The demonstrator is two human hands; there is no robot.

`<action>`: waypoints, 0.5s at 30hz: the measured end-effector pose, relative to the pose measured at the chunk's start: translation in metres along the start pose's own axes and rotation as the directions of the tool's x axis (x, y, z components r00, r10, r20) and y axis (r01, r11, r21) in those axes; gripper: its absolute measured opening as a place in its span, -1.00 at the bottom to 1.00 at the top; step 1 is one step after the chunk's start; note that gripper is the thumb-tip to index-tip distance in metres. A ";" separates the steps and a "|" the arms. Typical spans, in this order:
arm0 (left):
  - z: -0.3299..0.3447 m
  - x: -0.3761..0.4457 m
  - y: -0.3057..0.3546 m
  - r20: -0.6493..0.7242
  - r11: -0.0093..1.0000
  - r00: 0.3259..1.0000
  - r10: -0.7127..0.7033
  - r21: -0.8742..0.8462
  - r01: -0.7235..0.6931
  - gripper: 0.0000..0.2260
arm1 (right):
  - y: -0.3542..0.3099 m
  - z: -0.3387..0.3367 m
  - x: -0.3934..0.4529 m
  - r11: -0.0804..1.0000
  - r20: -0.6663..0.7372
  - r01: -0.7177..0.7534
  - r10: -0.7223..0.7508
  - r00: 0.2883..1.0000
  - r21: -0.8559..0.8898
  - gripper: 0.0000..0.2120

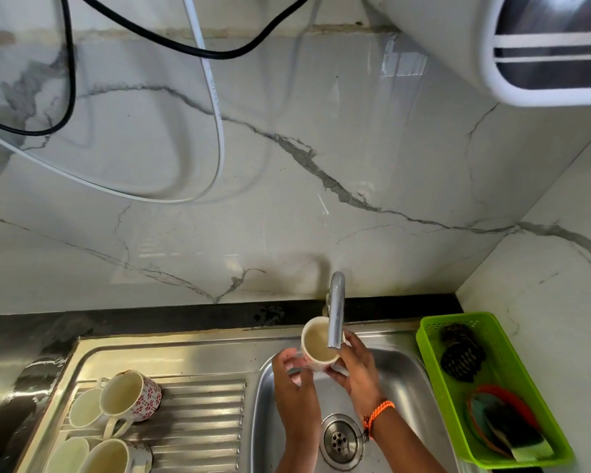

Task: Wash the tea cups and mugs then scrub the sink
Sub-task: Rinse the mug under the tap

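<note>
While both hands — left hand [296,380], right hand [357,365] — curl their fingers round a cup [318,344] under the tap [335,310], four mugs [130,396] lie on the drainboard [202,418].

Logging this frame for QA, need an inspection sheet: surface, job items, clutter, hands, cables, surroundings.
Surface: steel sink with ribbed drainboard, dark counter edge behind.
Job's things: mug held under the tap; four cups lying on the drainboard.
Clutter: green basket right of the sink holding scrubbers and a sponge.
Hands: left hand and right hand both grip the mug.
Cables: black cable and white cable hang on the wall.
Surroundings: marble-look wall tiles; white appliance top right.
</note>
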State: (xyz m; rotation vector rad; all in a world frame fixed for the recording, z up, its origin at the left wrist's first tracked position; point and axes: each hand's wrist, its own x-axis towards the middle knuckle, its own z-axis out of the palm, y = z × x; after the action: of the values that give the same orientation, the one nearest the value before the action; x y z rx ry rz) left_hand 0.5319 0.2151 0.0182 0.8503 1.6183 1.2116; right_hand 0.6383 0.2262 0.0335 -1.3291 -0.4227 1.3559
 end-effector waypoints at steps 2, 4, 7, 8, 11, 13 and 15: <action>0.002 0.000 0.001 0.038 0.998 0.999 -0.035 -0.045 0.036 -0.78 | 0.002 -0.010 -0.007 0.999 0.009 0.013 -0.013 1.000 -0.050 -0.73; 0.004 -0.002 0.003 0.092 0.992 0.990 -0.104 -0.068 0.110 -0.82 | 0.002 -0.020 -0.012 0.994 0.025 0.034 -0.032 0.999 -0.099 -0.64; 0.007 -0.006 0.006 0.224 0.977 0.957 -0.185 -0.064 0.204 -0.79 | -0.001 -0.036 -0.011 0.993 -0.013 0.052 -0.053 0.998 -0.111 -0.75; 0.008 -0.008 0.008 0.273 0.972 0.940 -0.206 -0.054 0.229 -0.80 | -0.002 -0.041 -0.009 0.992 -0.028 0.057 -0.060 0.998 -0.109 -0.76; 0.013 -0.013 0.010 0.380 0.962 0.896 -0.228 -0.055 0.268 -0.80 | -0.010 -0.045 0.000 0.986 -0.072 0.094 -0.105 0.992 -0.139 -0.72; 0.017 -0.015 0.013 0.400 0.963 0.891 -0.216 -0.062 0.262 -0.75 | -0.014 -0.045 0.008 0.983 -0.091 0.106 -0.120 0.989 -0.148 -0.72; 0.020 -0.012 0.017 0.389 0.971 0.902 -0.187 -0.066 0.230 -0.74 | -0.017 -0.042 0.017 0.981 -0.086 0.116 -0.130 0.988 -0.152 -0.73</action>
State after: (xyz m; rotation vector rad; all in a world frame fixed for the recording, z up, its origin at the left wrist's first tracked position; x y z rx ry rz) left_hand 0.5551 0.2155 0.0361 0.7644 1.2764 0.9089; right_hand 0.6859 0.2283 0.0276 -1.4576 -0.5393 1.1716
